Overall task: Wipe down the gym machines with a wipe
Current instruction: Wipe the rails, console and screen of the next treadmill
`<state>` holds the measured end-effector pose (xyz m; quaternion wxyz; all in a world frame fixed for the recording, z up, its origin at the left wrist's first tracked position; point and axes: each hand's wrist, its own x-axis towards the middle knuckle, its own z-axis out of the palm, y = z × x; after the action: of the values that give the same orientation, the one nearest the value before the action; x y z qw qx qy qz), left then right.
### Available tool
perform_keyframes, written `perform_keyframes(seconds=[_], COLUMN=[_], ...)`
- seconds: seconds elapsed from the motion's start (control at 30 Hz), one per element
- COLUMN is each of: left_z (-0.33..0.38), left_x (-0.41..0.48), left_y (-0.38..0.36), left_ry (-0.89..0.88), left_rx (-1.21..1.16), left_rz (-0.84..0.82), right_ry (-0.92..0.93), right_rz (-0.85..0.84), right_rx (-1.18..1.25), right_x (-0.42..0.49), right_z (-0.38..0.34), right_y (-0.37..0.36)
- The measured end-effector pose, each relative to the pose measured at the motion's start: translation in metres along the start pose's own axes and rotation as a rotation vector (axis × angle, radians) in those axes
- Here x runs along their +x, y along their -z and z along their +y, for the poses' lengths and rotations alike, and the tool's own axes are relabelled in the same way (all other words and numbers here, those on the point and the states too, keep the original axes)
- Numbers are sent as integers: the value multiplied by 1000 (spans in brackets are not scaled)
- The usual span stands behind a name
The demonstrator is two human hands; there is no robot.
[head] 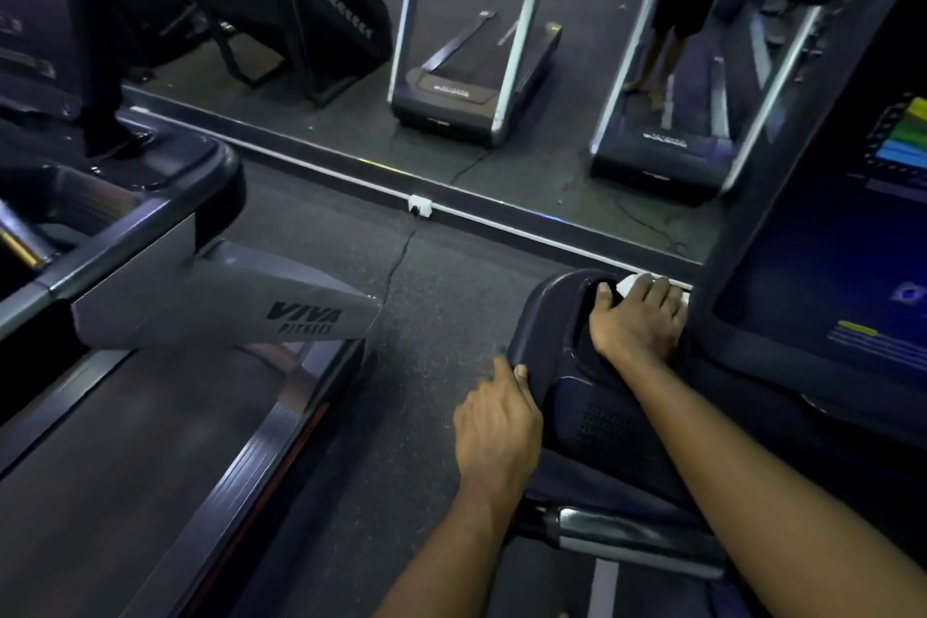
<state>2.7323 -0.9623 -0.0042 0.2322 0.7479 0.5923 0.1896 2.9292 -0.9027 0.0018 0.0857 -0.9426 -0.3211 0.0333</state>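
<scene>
A treadmill (200, 316) is seen at the left. The dark console (557, 316) is gripped at its left edge by the left hand (496, 432), thumb on top. The white wipe (629, 284) is pressed onto the console's far corner by the right hand (637, 321), fingers nearly flat.

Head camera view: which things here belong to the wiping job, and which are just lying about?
Part of the job: right hand pressing the white wipe; the treadmill console under it; left hand holding the console's edge.

Just about: neighbouring VIVA treadmill, floor socket, cable, lit screen.
</scene>
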Motion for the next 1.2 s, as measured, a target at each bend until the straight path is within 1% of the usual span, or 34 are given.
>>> perform_keyframes(seconds=[0.17, 0.3, 0.4, 0.5, 0.63, 0.73, 0.83, 0.93, 1.0, 1.07, 1.2], left_z=[-2, -2, -2, -2, -3, -4, -4, -5, -4, -4, -4], left_x=[-1, 0, 0, -1, -2, 0, -1, -1, 0, 0, 2], left_y=[0, 1, 2, 4, 4, 1, 1, 2, 4, 4, 2], left_ry=[-17, -23, -22, -34, -39, -41, -52, -49, -52, -56, -72], left_rx=[-25, -26, -8, -14, -23, -37, -51, -50, -61, -67, -63], left_rz=[-16, -9, -10, -5, -14, -8, 3, -20, -21, -20, -30], right_ry=[-120, -87, -30, -44, -10, 42, 25, -8, 9, 57, 197], right_rz=[-120, -83, -146, -225, -264, -248, -260, -277, -278, -253, -152], right_rx=[-24, 7, -116, -165, -204, -230, -207, -186, -161, -128, -32], right_x=[12, -17, -42, -44, -56, -84, -87, -79, -85, -102, -128], right_z=[-4, 1, 11, 5, 4, 21, 20, 11, 14, 24, 39], right_y=[21, 15, 9, 18, 21, 15, 18, 23, 24, 25, 25])
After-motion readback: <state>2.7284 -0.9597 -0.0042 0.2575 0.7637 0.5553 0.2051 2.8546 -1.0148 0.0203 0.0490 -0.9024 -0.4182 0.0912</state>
